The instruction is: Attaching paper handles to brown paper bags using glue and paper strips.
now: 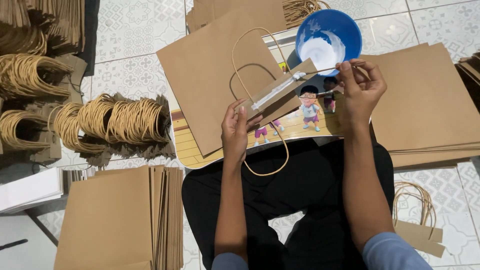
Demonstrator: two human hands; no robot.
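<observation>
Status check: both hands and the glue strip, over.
Left hand pinching brown card strip with rope handle. Right hand holding thin stick, spreading white glue. Blue glue bowl close behind.

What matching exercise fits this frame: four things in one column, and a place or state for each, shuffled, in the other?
Things:
1. blue bowl
2. brown paper strip
3. thin stick
4. stack of brown paper sheets

Places or states:
A. pinched in the right hand
B. on the floor, lower left
C. holds white glue
D. held by the left hand, streaked with white glue

Pairs: 1-C, 2-D, 3-A, 4-B
</observation>
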